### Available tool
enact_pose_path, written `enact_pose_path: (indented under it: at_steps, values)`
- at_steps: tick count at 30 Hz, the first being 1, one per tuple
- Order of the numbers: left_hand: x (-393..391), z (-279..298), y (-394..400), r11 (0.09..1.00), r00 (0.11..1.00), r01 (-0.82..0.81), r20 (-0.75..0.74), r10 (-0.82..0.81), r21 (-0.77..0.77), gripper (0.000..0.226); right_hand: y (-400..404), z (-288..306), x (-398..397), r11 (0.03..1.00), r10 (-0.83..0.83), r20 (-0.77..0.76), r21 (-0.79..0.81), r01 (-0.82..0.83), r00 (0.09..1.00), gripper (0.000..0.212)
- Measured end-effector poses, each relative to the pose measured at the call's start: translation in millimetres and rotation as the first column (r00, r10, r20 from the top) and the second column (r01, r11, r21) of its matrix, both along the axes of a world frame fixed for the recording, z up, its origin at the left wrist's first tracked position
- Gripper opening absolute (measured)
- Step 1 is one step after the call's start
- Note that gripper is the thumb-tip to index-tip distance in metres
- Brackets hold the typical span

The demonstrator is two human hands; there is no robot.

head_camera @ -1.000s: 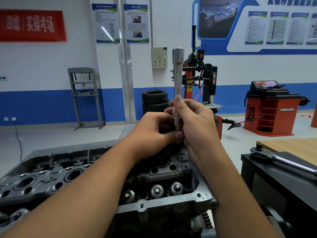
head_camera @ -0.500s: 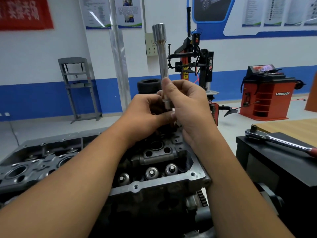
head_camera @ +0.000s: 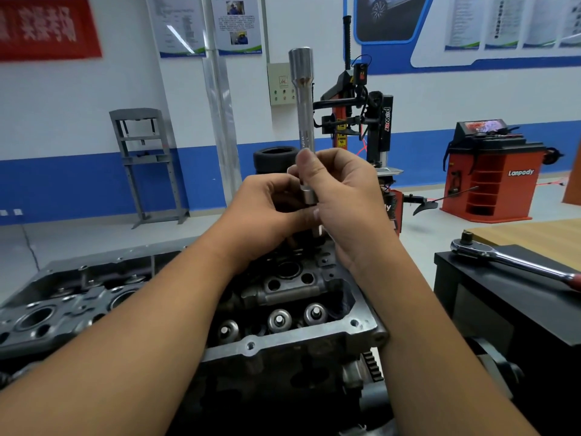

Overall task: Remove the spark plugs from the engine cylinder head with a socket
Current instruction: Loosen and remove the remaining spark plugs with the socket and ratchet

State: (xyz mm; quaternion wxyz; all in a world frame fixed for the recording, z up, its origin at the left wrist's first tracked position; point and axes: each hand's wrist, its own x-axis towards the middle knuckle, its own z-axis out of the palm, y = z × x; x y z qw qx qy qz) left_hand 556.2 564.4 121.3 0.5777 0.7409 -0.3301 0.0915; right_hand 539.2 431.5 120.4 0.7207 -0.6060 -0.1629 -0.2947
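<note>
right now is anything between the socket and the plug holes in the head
Only the hands. The left hand and right hand hold the socket upright above the cylinder head; the open hole beneath looks unobstructed.

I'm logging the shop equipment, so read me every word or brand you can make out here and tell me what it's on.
"Lanpody": on the orange wheel balancer.
"power": running vertically on the black tyre changer column.
Red banner: large white characters, too blurred to read.
Wall posters and blue display board: print too small.
Socket: engraving unreadable.

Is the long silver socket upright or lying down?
Upright: long silver socket stands vertically, wide end up, gripped by both hands above the grey engine cylinder head.
</note>
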Motion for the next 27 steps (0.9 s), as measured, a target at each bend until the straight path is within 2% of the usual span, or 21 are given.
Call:
enact_pose_path:
  at_steps: [4,9,12,14,18,20,23,25,27]
  values:
    - [0.7,-1.1,-1.2,0.997,0.997,0.072,-0.020,-0.072,-0.024,0.028,-0.4,1.9,-0.6,0.998,0.056,-0.031,0.038,-0.055,0.998,0.031]
    - [-1.2,1.3,0.1,0.998,0.998,-0.060,0.005,0.060,0.012,0.047,-2.0,0.3,-1.6,1.000,0.022,-0.014,0.003,-0.022,1.000,0.021]
    - [0.1,-0.1,0.2,0.999,0.998,0.042,-0.035,-0.042,-0.003,0.031,-0.9,0.5,-1.0,1.000,0.021,-0.006,-0.016,-0.021,1.000,0.023]
    - [-0.2,-1.1,-0.2,0.995,0.994,0.096,-0.055,-0.096,-0.004,0.028,-0.3,1.9,-2.0,0.999,0.041,-0.022,0.018,-0.040,0.999,0.027]
    - [-0.9,0.2,0.0,1.000,1.000,0.013,-0.023,-0.012,0.005,0.034,-1.1,0.7,-1.1,0.999,0.035,-0.032,0.025,-0.035,0.999,0.021]
    - [-1.1,0.3,0.9,1.000,1.000,-0.026,-0.017,0.026,0.002,0.034,-0.8,-0.2,-0.8,1.000,0.012,-0.035,0.011,-0.011,0.999,0.024]
    - [-0.7,-1.0,0.2,0.999,0.998,0.045,-0.043,-0.046,-0.031,0.022,0.2,0.7,-0.1,1.000,0.003,-0.032,0.006,-0.003,0.999,0.026]
    - [-0.3,-1.7,-1.2,0.997,0.997,0.073,-0.036,-0.074,-0.036,0.022,0.4,1.8,-0.3,1.000,0.021,-0.036,0.018,-0.020,0.999,0.030]
    - [-0.5,-1.0,-0.9,0.998,0.998,0.052,-0.022,-0.052,-0.027,0.023,0.0,1.6,-0.4,0.999,0.034,-0.035,0.017,-0.033,0.999,0.027]
